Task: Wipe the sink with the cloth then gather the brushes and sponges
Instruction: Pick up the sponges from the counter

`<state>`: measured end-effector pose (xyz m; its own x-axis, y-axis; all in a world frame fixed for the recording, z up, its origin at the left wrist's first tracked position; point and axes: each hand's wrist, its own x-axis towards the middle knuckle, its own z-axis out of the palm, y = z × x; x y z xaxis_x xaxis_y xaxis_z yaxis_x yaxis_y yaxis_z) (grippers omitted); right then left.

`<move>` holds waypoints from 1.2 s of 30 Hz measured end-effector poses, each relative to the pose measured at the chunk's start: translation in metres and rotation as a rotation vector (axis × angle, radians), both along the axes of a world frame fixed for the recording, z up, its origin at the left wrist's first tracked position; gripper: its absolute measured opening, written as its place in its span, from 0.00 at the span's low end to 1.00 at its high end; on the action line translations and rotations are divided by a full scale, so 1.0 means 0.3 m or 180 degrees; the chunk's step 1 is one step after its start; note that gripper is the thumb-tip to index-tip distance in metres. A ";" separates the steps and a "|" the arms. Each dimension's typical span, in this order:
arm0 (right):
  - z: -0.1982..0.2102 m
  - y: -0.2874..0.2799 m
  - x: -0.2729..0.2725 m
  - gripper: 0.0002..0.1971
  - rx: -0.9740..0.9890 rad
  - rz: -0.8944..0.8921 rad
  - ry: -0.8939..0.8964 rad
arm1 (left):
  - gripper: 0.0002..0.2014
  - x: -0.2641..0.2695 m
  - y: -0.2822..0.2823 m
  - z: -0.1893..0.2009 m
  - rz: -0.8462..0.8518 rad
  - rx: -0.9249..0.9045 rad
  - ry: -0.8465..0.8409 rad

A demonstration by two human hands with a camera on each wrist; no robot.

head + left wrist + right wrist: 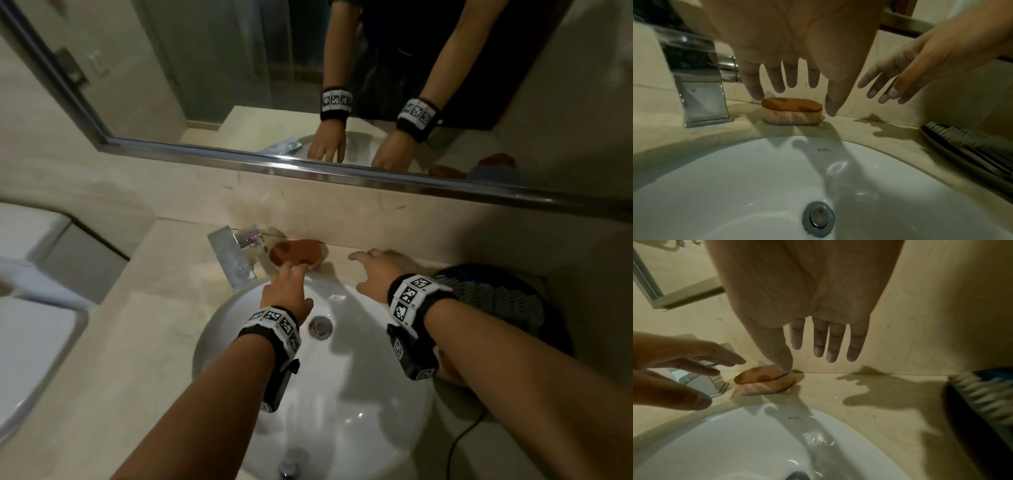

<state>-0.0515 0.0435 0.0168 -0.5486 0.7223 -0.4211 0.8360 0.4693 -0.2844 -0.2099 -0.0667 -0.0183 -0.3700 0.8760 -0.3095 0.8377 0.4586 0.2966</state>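
An orange-topped oval sponge (295, 255) (791, 112) (764, 379) lies on the beige counter behind the white sink (359, 394), just right of the chrome faucet (236, 255). My left hand (291, 270) (795, 100) hovers over the sponge's near edge with straight, spread fingers, holding nothing. To the sponge's right, my right hand (363, 270) (807, 363) is open above the counter, empty. A white-bristled brush (493, 301) (962, 138) (982, 402) lies in a dark round tray (548, 329) right of the sink. No cloth is in view.
The wall and the mirror frame (308, 168) stand close behind the sponge. A toilet (30, 308) is at the left. The drain plug (320, 325) (818, 216) sits in the basin's middle. A dark cable (462, 442) runs over the counter at the right.
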 end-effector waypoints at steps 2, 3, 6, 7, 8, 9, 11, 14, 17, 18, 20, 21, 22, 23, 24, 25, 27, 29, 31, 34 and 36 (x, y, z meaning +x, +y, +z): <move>-0.036 0.014 -0.063 0.33 -0.0067 -0.0002 0.0036 | 0.36 -0.034 0.023 -0.024 0.0052 -0.0072 -0.0040; -0.060 0.024 -0.094 0.33 -0.0103 -0.0005 0.0049 | 0.36 -0.049 0.036 -0.035 0.0080 -0.0092 -0.0059; -0.107 0.049 -0.158 0.35 -0.0299 0.0008 0.0099 | 0.37 -0.075 0.071 -0.061 0.0275 -0.0049 -0.0243; -0.124 0.060 -0.178 0.36 -0.0379 0.0008 0.0095 | 0.38 -0.084 0.084 -0.071 0.0390 -0.0045 -0.0324; -0.136 0.068 -0.192 0.37 -0.0445 0.0011 0.0091 | 0.39 -0.090 0.094 -0.080 0.0493 -0.0045 -0.0386; -0.151 0.080 -0.206 0.39 -0.0509 0.0005 0.0100 | 0.40 -0.097 0.106 -0.091 0.0581 -0.0072 -0.0433; -0.173 0.102 -0.227 0.40 -0.0599 -0.0036 0.0158 | 0.42 -0.110 0.127 -0.111 0.0679 -0.0135 -0.0495; -0.198 0.144 -0.269 0.38 -0.0674 -0.0133 0.0198 | 0.43 -0.141 0.157 -0.151 0.0787 -0.0148 -0.0600; -0.219 0.157 -0.302 0.37 -0.0733 -0.0256 0.0297 | 0.43 -0.152 0.171 -0.175 0.0859 -0.0044 -0.0678; -0.225 0.155 -0.307 0.37 -0.0732 -0.0303 0.0346 | 0.43 -0.150 0.177 -0.178 0.0904 0.0004 -0.0689; -0.246 0.152 -0.308 0.35 -0.0722 -0.0453 0.0484 | 0.42 -0.145 0.189 -0.178 0.1014 -0.0024 -0.0671; -0.249 0.150 -0.305 0.35 -0.0730 -0.0519 0.0554 | 0.41 -0.144 0.195 -0.175 0.1080 -0.0071 -0.0663; -0.251 0.150 -0.299 0.34 -0.0742 -0.0564 0.0600 | 0.41 -0.143 0.202 -0.176 0.1131 -0.0098 -0.0666; -0.253 0.153 -0.293 0.34 -0.0740 -0.0584 0.0630 | 0.40 -0.142 0.207 -0.176 0.1144 -0.0088 -0.0680; -0.254 0.155 -0.282 0.34 -0.0743 -0.0593 0.0623 | 0.39 -0.138 0.211 -0.175 0.1105 -0.0087 -0.0690; -0.253 0.157 -0.274 0.34 -0.0741 -0.0579 0.0600 | 0.38 -0.133 0.212 -0.172 0.1027 -0.0090 -0.0690; -0.242 0.158 -0.255 0.32 -0.0700 -0.0489 0.0506 | 0.36 -0.119 0.209 -0.161 0.0886 -0.0098 -0.0722; -0.223 0.159 -0.235 0.30 -0.0702 -0.0438 0.0451 | 0.33 -0.105 0.201 -0.139 0.0783 -0.0054 -0.0719; -0.190 0.155 -0.213 0.30 -0.0700 -0.0447 0.0452 | 0.32 -0.096 0.193 -0.115 0.0642 -0.0016 -0.0666; -0.138 0.136 -0.156 0.31 -0.0567 -0.0486 0.0400 | 0.34 -0.071 0.178 -0.063 0.0401 0.0102 -0.0690; -0.106 0.121 -0.117 0.32 -0.0585 -0.0542 0.0423 | 0.35 -0.048 0.170 -0.025 0.0318 0.0264 -0.0811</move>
<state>-0.0865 0.0798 -0.0151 -0.4851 0.7270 -0.4859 0.8481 0.2557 -0.4641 -0.2244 -0.0157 -0.0258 -0.3752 0.8652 -0.3325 0.6832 0.5006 0.5316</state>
